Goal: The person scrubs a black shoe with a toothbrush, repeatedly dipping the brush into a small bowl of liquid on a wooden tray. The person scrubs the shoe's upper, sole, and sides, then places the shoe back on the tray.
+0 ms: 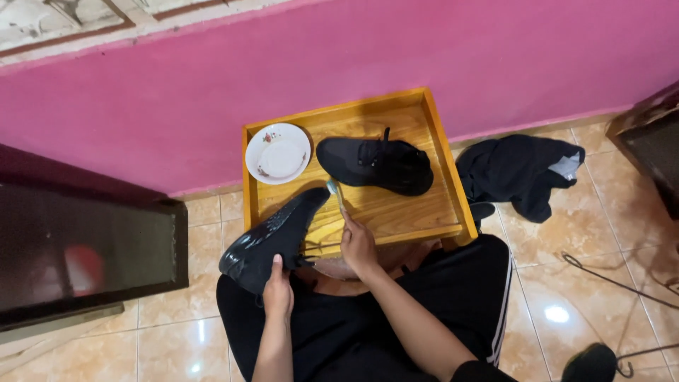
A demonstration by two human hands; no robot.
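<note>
Counts: 2 black shoes, one held (pixel 272 237), one lying on the tray (pixel 375 164). 1 wooden tray (pixel 442 159). 1 white plate (pixel 278 153) on it. 1 toothbrush (pixel 337 197). 2 hands in view: left hand (pixel 278 291), right hand (pixel 358 247). 1 dark cloth heap (pixel 520 170) on the floor. 2 dark cabinets, one at left (pixel 85 244), one at right edge (pixel 654 141). 1 cable (pixel 615 283) on the tiles.

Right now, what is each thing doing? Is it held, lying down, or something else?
Left hand: grips the heel of one shoe.
Held black shoe: tilted, toe up over the tray.
Right hand: holds a toothbrush.
Toothbrush: head at the held shoe's toe.
Second black shoe: lying flat in the tray.
White saucer: upright on the tray's corner.
Wooden tray: level.
Dark cloth: crumpled on the floor.
</note>
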